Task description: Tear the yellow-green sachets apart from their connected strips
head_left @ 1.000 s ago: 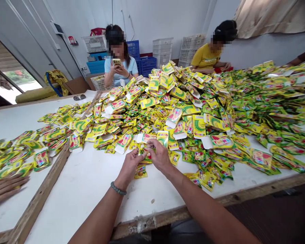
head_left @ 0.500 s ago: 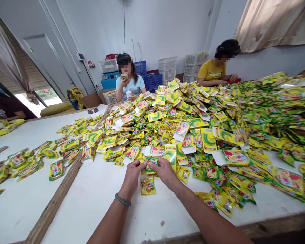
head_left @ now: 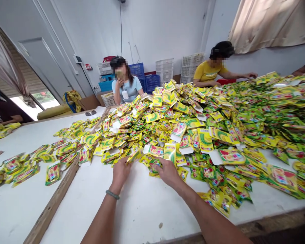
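Note:
My left hand, with a beaded bracelet at the wrist, has its fingers closed on the near end of a yellow carton at the pile's front edge. To its right, my right hand pinches at small shiny yellow-green packets; its fingertips partly cover them. Just beyond the right fingers lie a carton with a white open flap and an upright yellow-green carton. More loose packets are heaped to the right of my hand.
A large heap of cartons and packets spreads across the white table. A wooden strip crosses it on the left, with filled-looking cartons beyond. Two people sit across the table, before stacked crates. Sunglasses lie far left.
My hands have moved apart: the left went left onto a carton, the right stayed by the packets. The single packet lying nearer me is gone from that spot. A co-worker across has stretched out an arm.

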The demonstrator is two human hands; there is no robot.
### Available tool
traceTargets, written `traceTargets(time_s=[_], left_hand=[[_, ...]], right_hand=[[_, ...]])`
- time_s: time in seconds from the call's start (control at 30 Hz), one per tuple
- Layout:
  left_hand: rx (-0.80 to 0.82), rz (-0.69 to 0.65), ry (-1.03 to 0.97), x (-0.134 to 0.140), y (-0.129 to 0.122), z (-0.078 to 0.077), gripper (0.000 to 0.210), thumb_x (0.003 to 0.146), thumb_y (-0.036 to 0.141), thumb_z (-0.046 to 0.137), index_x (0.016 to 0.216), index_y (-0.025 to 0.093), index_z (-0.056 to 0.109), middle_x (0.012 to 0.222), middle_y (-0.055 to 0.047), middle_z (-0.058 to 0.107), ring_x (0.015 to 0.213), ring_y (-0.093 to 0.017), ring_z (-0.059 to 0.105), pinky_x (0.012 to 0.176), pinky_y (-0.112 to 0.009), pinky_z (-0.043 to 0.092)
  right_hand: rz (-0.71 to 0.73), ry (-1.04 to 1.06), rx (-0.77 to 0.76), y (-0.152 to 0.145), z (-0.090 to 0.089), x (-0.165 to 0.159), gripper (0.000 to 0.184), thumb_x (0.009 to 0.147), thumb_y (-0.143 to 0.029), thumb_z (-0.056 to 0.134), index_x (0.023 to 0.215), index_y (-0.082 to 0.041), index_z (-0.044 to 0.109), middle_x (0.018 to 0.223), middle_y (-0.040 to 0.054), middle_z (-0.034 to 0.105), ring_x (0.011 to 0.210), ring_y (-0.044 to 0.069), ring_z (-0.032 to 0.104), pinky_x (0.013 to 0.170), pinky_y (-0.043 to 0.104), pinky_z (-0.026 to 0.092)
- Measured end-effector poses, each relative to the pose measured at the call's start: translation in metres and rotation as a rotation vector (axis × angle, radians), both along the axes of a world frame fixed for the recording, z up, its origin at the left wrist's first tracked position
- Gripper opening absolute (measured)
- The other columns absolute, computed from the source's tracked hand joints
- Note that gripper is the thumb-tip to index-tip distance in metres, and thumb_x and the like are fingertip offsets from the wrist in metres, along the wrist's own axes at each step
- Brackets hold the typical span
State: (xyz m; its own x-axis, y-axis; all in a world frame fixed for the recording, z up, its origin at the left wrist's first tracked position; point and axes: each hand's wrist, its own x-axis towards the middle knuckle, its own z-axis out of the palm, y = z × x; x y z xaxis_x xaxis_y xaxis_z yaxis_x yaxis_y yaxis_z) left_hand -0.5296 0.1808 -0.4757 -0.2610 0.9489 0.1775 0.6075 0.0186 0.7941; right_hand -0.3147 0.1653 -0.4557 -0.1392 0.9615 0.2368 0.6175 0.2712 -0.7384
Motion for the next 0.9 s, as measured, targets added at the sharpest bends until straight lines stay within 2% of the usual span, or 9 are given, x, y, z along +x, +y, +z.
traceTargets(time_s=[0.17, 0.23, 0.33, 0.5, 0.6, 0.67, 0.77, 0.83, 0.9], left_hand=[[-0.100, -0.311, -0.390, -0.011, -0.021, 0.021, 0.022, 0.065, 0.025, 0.067, 0.085, 0.019, 0.072, 0.080, -0.003, 0.069, 0.077, -0.021, 0.057, 0.069, -0.027, 0.039], [-0.168, -0.439, -0.500, -0.013, -0.028, 0.026, 0.024, 0.066, 0.024, 0.067, 0.088, 0.016, 0.071, 0.076, -0.002, 0.067, 0.070, -0.017, 0.055, 0.064, -0.024, 0.039], [-0.197, -0.513, -0.606, -0.015, -0.033, 0.029, 0.025, 0.064, 0.022, 0.071, 0.088, 0.015, 0.071, 0.074, -0.001, 0.068, 0.067, -0.014, 0.055, 0.063, -0.023, 0.039], [-0.043, -0.373, -0.793, -0.015, -0.028, 0.031, 0.032, 0.062, 0.023, 0.075, 0.093, 0.015, 0.069, 0.094, -0.006, 0.071, 0.088, -0.021, 0.061, 0.084, -0.031, 0.044], [0.052, -0.244, -0.857, -0.014, -0.027, 0.033, 0.033, 0.060, 0.024, 0.077, 0.090, 0.014, 0.069, 0.097, -0.007, 0.071, 0.093, -0.023, 0.062, 0.089, -0.034, 0.044], [0.014, -0.308, -0.860, -0.011, -0.028, 0.033, 0.037, 0.059, 0.023, 0.078, 0.094, 0.014, 0.069, 0.099, -0.008, 0.070, 0.094, -0.023, 0.062, 0.090, -0.034, 0.044], [-0.118, -0.457, -0.840, -0.003, -0.029, 0.030, 0.041, 0.059, 0.025, 0.080, 0.097, 0.014, 0.067, 0.095, -0.009, 0.070, 0.090, -0.021, 0.063, 0.087, -0.033, 0.045], [-0.167, -0.363, -0.842, 0.003, -0.029, 0.028, 0.039, 0.058, 0.031, 0.080, 0.090, 0.013, 0.067, 0.086, -0.008, 0.070, 0.081, -0.018, 0.063, 0.079, -0.029, 0.048], [-0.206, -0.169, -0.880, 0.011, -0.028, 0.026, 0.042, 0.060, 0.043, 0.077, 0.086, 0.013, 0.065, 0.080, -0.008, 0.069, 0.073, -0.016, 0.063, 0.072, -0.027, 0.049]], right_hand=[[0.268, 0.282, -0.053, -0.001, 0.007, 0.005, 0.029, 0.073, -0.036, 0.065, 0.097, -0.020, 0.069, 0.133, 0.0074, 0.049, 0.121, 0.025, 0.045, 0.100, 0.037, 0.037], [0.331, 0.321, -0.109, -0.002, 0.006, 0.002, 0.031, 0.071, -0.037, 0.068, 0.097, -0.020, 0.069, 0.136, 0.0072, 0.046, 0.123, 0.024, 0.044, 0.102, 0.037, 0.036], [0.340, 0.404, -0.130, -0.001, 0.004, 0.001, 0.034, 0.071, -0.037, 0.067, 0.102, -0.020, 0.067, 0.125, 0.0079, 0.055, 0.116, 0.023, 0.050, 0.100, 0.038, 0.039], [0.166, 0.366, -0.072, 0.006, 0.003, 0.007, 0.026, 0.069, -0.035, 0.069, 0.090, -0.020, 0.070, 0.136, 0.0088, 0.045, 0.125, 0.026, 0.041, 0.106, 0.041, 0.032], [0.149, 0.420, -0.067, 0.005, 0.005, 0.006, 0.034, 0.071, -0.036, 0.068, 0.101, -0.021, 0.068, 0.136, 0.0074, 0.044, 0.126, 0.025, 0.040, 0.105, 0.041, 0.033], [0.256, 0.497, -0.088, 0.002, 0.006, 0.003, 0.041, 0.072, -0.038, 0.067, 0.110, -0.023, 0.064, 0.132, 0.0059, 0.049, 0.122, 0.023, 0.045, 0.100, 0.038, 0.039], [0.372, 0.495, -0.080, -0.002, 0.007, -0.003, 0.034, 0.075, -0.039, 0.065, 0.105, -0.022, 0.066, 0.115, 0.0055, 0.061, 0.106, 0.022, 0.057, 0.091, 0.037, 0.047], [0.283, 0.423, 0.049, -0.003, 0.005, -0.004, 0.027, 0.076, -0.036, 0.065, 0.098, -0.020, 0.067, 0.109, 0.0068, 0.063, 0.102, 0.022, 0.059, 0.091, 0.038, 0.047], [0.154, 0.309, 0.254, -0.004, 0.004, -0.003, 0.021, 0.078, -0.029, 0.063, 0.097, -0.020, 0.066, 0.114, 0.0091, 0.059, 0.108, 0.023, 0.055, 0.095, 0.039, 0.044]])
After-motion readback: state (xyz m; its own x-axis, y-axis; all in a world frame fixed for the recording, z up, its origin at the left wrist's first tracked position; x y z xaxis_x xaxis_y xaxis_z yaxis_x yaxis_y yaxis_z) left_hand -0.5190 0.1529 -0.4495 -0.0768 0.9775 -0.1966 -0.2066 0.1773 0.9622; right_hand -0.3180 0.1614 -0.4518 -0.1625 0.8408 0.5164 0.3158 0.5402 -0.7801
